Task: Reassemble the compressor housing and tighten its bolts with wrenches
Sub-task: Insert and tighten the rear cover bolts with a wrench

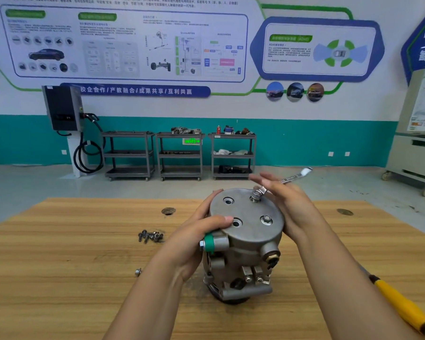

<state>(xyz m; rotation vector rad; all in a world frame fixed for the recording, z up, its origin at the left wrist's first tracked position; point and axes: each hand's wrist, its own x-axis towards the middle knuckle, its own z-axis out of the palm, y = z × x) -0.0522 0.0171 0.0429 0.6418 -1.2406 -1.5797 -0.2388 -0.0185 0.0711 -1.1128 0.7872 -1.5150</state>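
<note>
A grey metal compressor (243,256) stands upright on the wooden table (84,278), its round housing cover (249,231) on top. My left hand (194,239) grips the cover's left side, thumb lying over the top edge. A silver wrench (297,175) sits on the far bolt (255,195). My right hand (290,204) has straight fingers and presses against the wrench handle. A second bolt (266,219) is seated at the cover's right. Two bolt holes (228,200) stand open on the left.
Several loose bolts (150,236) lie left of the compressor, and a single bolt (138,271) lies nearer me. A yellow-handled tool (402,305) lies at the table's right front. Three grey carts (179,155) stand by the far wall.
</note>
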